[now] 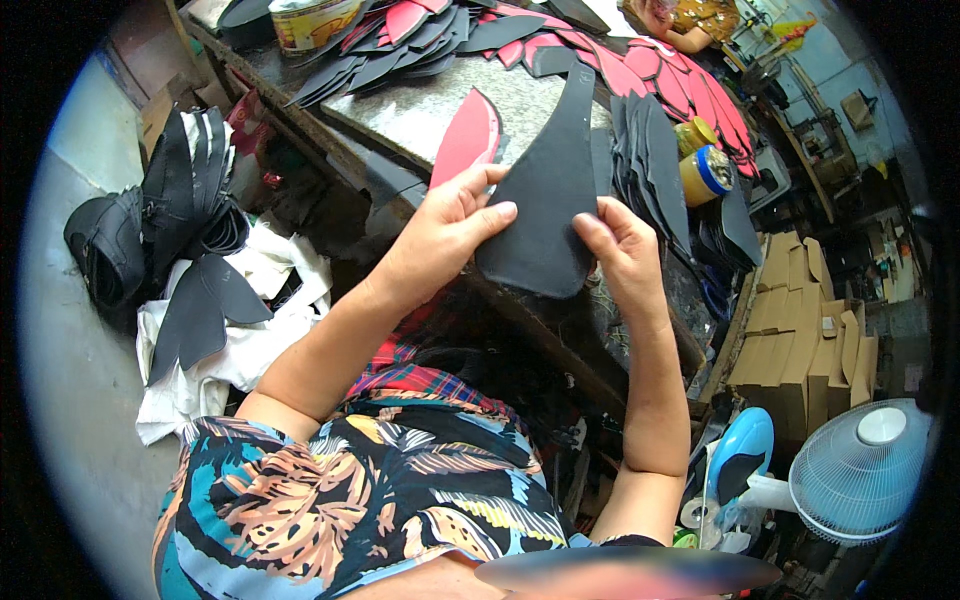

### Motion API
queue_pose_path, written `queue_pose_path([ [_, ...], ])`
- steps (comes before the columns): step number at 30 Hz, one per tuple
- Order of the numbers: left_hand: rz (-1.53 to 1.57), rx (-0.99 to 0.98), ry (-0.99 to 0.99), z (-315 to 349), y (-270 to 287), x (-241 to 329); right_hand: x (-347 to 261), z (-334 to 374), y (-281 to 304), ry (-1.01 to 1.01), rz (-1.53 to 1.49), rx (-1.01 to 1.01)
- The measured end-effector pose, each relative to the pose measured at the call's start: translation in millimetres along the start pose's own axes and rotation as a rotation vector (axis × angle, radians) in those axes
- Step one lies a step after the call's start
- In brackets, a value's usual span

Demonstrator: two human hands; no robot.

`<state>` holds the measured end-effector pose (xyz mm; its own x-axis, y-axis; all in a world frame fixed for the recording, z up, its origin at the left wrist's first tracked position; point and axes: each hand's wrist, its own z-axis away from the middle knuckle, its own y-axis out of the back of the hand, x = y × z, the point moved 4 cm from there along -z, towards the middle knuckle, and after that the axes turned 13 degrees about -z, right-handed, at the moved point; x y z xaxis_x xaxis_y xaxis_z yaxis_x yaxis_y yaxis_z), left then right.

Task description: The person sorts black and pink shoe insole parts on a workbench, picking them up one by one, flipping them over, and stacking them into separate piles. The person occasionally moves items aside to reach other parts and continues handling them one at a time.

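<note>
Between my two hands is a black shoe-upper piece (540,215), broad at its lower end and tapering to a narrow tip at the top. My left hand (455,220) pinches its left edge, thumb on the front face. On the opposite edge, my right hand (622,240) is closed with its thumb against the piece. Just beyond my left hand, a red leaf-shaped piece (467,137) lies on the pale worktop (400,115). A stack of black pieces (648,165) stands beyond my right hand.
Red cut pieces (680,85) spread over the table's far side, near another person's arm (690,40). Jars (707,173) stand at the right, a tin (312,25) at the back left. Black uppers (165,200) pile at the left. Cardboard boxes (795,340) and a fan (860,470) are at the right.
</note>
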<state>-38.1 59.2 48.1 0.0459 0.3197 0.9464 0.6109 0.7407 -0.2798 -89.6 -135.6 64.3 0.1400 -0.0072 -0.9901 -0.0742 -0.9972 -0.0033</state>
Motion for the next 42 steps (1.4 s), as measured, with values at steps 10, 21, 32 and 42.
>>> queue_pose_path([
  [10,-0.261,-0.114,0.111,7,2,6,-53,13,136,0.573,-0.017,0.726],
  [21,-0.293,-0.133,0.045,11,-17,10,-35,9,23,0.298,0.17,0.343],
  [32,-0.302,-0.044,-0.013,6,15,20,-83,17,64,0.543,0.427,0.391],
  [42,-0.487,0.137,0.023,8,59,26,-23,21,297,-0.069,1.338,0.813],
])
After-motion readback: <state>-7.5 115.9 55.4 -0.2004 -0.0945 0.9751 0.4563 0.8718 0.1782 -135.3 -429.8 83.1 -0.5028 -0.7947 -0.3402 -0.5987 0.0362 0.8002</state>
